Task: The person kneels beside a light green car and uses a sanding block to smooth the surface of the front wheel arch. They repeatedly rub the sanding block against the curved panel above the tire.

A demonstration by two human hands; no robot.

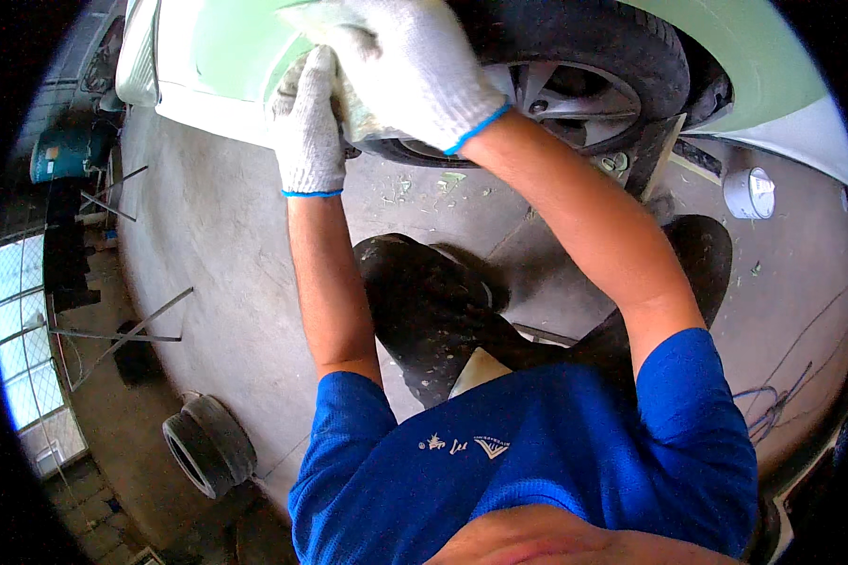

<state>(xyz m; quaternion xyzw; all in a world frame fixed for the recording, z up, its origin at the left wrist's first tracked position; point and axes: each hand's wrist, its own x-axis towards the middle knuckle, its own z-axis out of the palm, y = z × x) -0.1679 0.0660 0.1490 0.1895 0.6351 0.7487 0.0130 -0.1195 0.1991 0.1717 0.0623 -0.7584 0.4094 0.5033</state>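
My left hand (309, 127), in a white knit glove with a blue cuff, is raised against the pale green and white car body panel (231, 56) beside the wheel arch. Its fingers are bent, and what lies in them is hidden. My right hand (415, 71), gloved the same way, is beside and above it, blurred, with its fingers mostly out of sight. Between the hands shows a pale, whitish-green piece (353, 111); I cannot tell whether it is loose or part of the panel edge. Just right of my hands is the car wheel (584, 94) with its black tyre.
A white can (750, 193) stands on the floor at right. Pale scraps (448, 181) lie below the wheel. At left are a metal stand (127, 336), a teal tank (61, 153) and tyres (209, 447). My dark-trousered legs (424, 301) are beneath my arms.
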